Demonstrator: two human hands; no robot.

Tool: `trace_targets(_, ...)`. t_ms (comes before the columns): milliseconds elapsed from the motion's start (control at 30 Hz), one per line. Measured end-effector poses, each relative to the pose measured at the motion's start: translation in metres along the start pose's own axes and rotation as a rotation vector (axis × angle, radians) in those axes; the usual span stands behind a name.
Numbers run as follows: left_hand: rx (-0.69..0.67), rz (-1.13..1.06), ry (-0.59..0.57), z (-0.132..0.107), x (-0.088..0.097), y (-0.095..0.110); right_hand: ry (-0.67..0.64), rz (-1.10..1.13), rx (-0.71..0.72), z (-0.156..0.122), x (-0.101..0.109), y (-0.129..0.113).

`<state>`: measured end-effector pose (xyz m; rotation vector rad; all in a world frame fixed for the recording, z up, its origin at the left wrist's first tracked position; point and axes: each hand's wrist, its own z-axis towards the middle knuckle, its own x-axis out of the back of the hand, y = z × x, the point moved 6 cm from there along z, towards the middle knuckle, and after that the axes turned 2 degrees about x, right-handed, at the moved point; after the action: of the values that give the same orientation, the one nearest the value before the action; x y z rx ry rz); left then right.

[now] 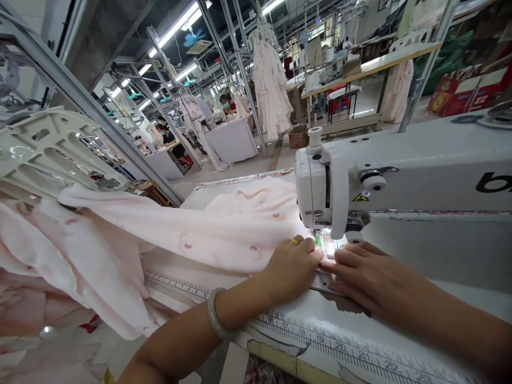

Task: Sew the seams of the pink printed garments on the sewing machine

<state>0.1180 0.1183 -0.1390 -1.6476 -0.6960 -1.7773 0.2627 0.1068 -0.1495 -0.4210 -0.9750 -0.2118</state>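
Left hand (294, 269) on fabric (224, 240), ruler (352, 350) numbered 17–22; machine (432, 160) lettered perhaps "b"

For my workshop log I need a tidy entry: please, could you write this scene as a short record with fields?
Machine: white sewing machine, lit at its needle area
Cloth: pale pink printed cloth, running from the left towards the needle area
Left grip: fingers bent on the cloth; bangle on the wrist
Right grip: fingertips close to the left ones; hold unclear
Table: bears a numbered ruler strip
Background: hanging garments; people at other worktables
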Motion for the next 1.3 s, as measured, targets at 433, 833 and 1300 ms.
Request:
trace_targets(433,-0.016,-0.033,0.23,-0.018,0.002,-0.006,-0.125,0.15,-0.081,-0.001,0.0,0.008)
trace_targets(833,-0.058,-0.129,0.275,-0.018,0.005,0.0,-0.166,0.208,-0.121,-0.003,-0.004,0.005)
trace_targets(1300,-0.145,-0.183,0.358,-0.011,0.0,-0.004,-0.156,0.267,-0.17,0.0,-0.001,0.006)
